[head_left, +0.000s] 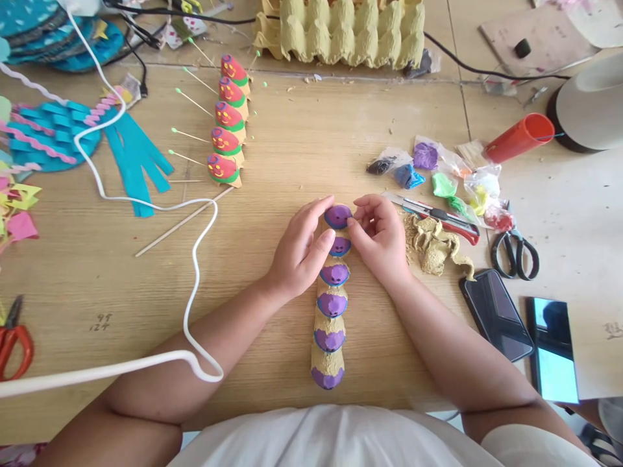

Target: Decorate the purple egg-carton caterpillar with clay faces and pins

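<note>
A strip of egg-carton cups [332,305] lies lengthwise in front of me, its cups partly covered in purple with blue edging; several carry small dark face marks. My left hand [306,250] is curved around the left side of the top cup, fingers and thumb apart. On the other side, my right hand [379,240] has thumb and forefinger bent close together at the top cup's right edge; whatever they pinch, if anything, is too small to make out. Further up and left stands a second strip with red and green cups [224,141], light green-tipped sticks beside it.
To the right are a utility knife [438,214], carton scraps [433,246], black-handled scissors [514,253], bagged clay [444,185], a red tube [520,138] and two phones. A white cable [195,259] crosses the left side. Egg cartons [353,32] lie at the back.
</note>
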`<state>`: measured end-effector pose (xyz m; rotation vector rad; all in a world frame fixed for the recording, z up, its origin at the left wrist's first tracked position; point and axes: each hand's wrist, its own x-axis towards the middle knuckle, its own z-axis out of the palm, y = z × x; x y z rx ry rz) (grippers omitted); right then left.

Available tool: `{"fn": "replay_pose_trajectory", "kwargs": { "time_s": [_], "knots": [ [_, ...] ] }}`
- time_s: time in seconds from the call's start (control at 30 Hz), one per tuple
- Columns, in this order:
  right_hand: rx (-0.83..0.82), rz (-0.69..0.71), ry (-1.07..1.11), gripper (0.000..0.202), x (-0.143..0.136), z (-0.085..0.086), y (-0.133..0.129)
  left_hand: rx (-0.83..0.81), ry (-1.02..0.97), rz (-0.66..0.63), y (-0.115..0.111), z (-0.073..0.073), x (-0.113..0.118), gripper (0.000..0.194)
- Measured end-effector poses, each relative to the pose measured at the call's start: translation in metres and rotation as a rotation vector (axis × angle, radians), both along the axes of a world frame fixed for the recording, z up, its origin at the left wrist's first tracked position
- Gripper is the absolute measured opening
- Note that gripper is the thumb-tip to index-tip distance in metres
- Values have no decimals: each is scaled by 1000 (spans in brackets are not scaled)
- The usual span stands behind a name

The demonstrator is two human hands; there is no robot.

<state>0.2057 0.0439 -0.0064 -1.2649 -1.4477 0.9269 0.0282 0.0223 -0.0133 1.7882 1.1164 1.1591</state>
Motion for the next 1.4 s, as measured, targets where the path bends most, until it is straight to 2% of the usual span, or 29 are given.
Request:
{"fn": "replay_pose_trajectory", "kwargs": {
  "time_s": [0.53, 0.93, 1.4],
  "knots": [
    [-47, 19, 44, 26, -5, 2, -3, 11, 21, -2, 0, 1, 1, 48],
    [-39, 27, 81, 25, -5, 1, -1, 78, 58, -26, 1, 11, 3, 34],
    [-39, -4, 50, 19, -4, 2, 0, 48, 61, -5, 1, 10, 2, 35]
  ]
}}
